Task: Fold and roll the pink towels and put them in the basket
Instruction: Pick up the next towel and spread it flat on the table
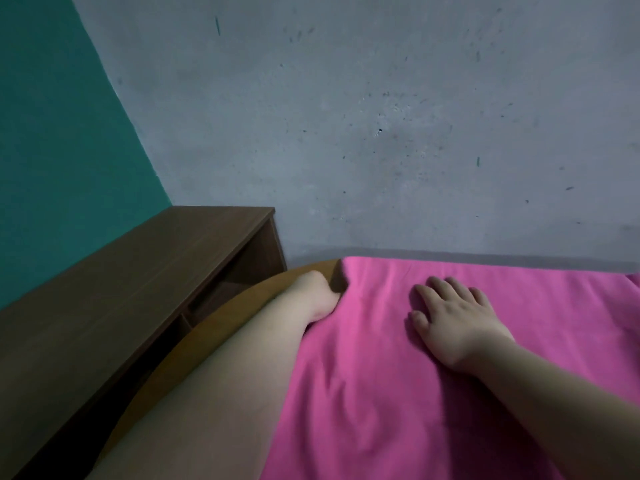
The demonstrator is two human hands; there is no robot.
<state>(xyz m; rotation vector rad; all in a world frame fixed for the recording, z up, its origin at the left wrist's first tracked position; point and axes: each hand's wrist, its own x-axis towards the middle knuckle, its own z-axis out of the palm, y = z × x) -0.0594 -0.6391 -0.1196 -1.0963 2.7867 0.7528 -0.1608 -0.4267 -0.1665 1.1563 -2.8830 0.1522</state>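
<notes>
Hands: 2 bare hands were on 1 soft pink cloth towel (398,393), set well apart from each other.
Left hand: the left hand (317,296) sat at the towel's left edge, curled, with the cloth bunched against it; it appeared to grip that edge, though its fingertips were hidden under the fabric.
Right hand: the right hand (453,320) lay palm down on the towel, fingers straight and slightly spread, pressing the cloth flat and holding nothing.
Towel: it was spread over the curved-edged orange-brown wooden desk (242,306), reaching from near the far grey wall (381,133) to the bottom of the view, with soft wrinkles between the hands.
Basket: not in view.
Surroundings: a dark brown wooden shelf unit (156,271) stood to the left of the desk, against a teal painted wall (52,133).
Step in hand: by my reading, the first fold was being set up, so the task was at an early stage.
Doing it well: the flat right hand should anchor the middle while the left lifts its edge evenly and carries it across, so the edges meet square.
Watch for: wrinkles trapped under the fold would make a lumpy roll, so smoothing outward first would help.
</notes>
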